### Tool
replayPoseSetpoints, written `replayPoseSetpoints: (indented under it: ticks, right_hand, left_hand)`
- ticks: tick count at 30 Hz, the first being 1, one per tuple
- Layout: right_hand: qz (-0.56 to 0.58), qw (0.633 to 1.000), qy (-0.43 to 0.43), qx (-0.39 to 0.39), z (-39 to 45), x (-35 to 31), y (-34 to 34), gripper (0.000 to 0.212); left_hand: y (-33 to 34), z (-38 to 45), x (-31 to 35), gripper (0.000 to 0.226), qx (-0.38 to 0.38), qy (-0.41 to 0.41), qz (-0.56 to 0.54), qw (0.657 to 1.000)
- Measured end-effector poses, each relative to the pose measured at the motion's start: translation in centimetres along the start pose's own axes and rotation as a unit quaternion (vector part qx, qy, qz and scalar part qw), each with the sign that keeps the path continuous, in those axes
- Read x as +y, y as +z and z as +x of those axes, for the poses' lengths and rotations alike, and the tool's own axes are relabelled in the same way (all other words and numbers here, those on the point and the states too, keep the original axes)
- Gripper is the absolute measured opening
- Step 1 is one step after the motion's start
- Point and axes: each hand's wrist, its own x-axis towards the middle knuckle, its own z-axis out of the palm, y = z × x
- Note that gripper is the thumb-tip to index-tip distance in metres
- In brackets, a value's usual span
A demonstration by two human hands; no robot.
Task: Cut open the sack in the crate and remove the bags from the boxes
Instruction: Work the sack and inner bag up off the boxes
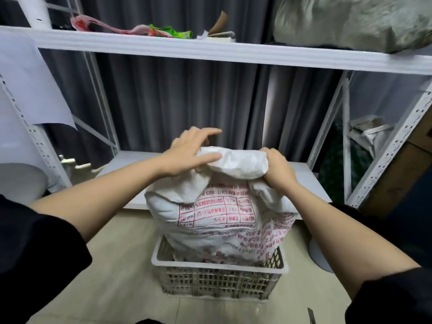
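A full white woven sack point(219, 216) with red printed text stands upright in a pale slatted plastic crate point(217, 280) on the floor. My left hand point(189, 153) lies on the left of the sack's bunched top with its fingers stretched out across the fabric. My right hand point(275, 168) grips the right end of that bunched top in a fist. The sack's mouth looks closed and folded over. What is inside the sack is hidden.
A white metal shelf rack point(210, 51) stands behind the crate, its low board point(301, 181) just beyond the sack. Grey curtains hang behind. A big grey bag point(355, 22) and coloured scraps point(168, 32) lie on the upper shelf. A dark thin object point(311, 315) shows at the bottom edge.
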Motion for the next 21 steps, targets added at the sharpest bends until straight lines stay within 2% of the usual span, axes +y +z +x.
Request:
replayPoseSetpoints:
  ticks: [2,5,6,7,8,9,11,13,14,16,17,19,21]
  right_hand:
    - [-0.008,0.999,-0.03,0.03,-0.4,-0.4,-0.6,0.013]
    - [-0.016,0.994,-0.093,0.063,-1.0,-1.2,-0.7,0.013]
    - [0.0,0.991,-0.106,0.077,-1.3,-1.5,-0.6,0.013]
    - [0.02,0.989,-0.114,0.091,-1.6,-1.9,-0.3,0.014]
    - [0.04,0.987,-0.12,0.101,-1.8,-2.4,0.0,0.015]
    - [0.052,0.985,-0.129,0.106,-2.1,-3.0,0.3,0.016]
    - [0.033,0.98,-0.171,0.093,-2.3,-3.9,0.4,0.022]
    - [-0.01,0.974,-0.227,0.006,-2.2,-3.8,0.2,0.038]
    - [-0.015,0.97,-0.234,-0.065,-2.0,-3.5,-0.4,0.052]
    - [0.035,0.958,-0.192,-0.211,-1.9,-2.5,-1.8,0.085]
    - [0.079,0.953,-0.144,-0.255,-1.9,-1.9,-2.5,0.097]
    - [0.136,0.941,-0.053,-0.306,-1.6,-0.4,-2.9,0.104]
    - [0.083,0.948,-0.029,-0.305,-1.7,0.6,-2.1,0.112]
  left_hand:
    - [-0.3,0.0,-0.4,0.086,-0.011,-0.086,-0.007,0.996]
    - [0.4,-0.4,-1.5,0.092,-0.159,-0.167,-0.131,0.964]
    - [1.0,-0.5,-1.7,0.098,-0.182,-0.18,-0.147,0.955]
    - [1.6,-0.7,-1.6,0.101,-0.174,-0.19,-0.152,0.954]
    - [2.4,-0.9,-1.4,0.095,-0.14,-0.192,-0.152,0.959]
    - [3.4,-1.0,-1.5,0.079,-0.103,-0.192,-0.13,0.967]
    - [4.9,-0.8,-1.6,0.034,-0.064,-0.196,-0.019,0.978]
    - [5.3,-0.6,-2.0,0.007,-0.011,-0.205,0.081,0.975]
    - [5.1,-0.5,-2.4,0.008,0.025,-0.201,0.105,0.974]
    - [4.3,-0.4,-2.9,0.011,0.097,-0.178,0.134,0.97]
    - [3.9,-0.3,-2.9,0.009,0.123,-0.156,0.144,0.969]
    - [3.5,-0.1,-2.5,0.012,0.167,-0.089,0.143,0.971]
    - [3.6,0.3,-1.6,0.018,0.179,-0.016,0.148,0.973]
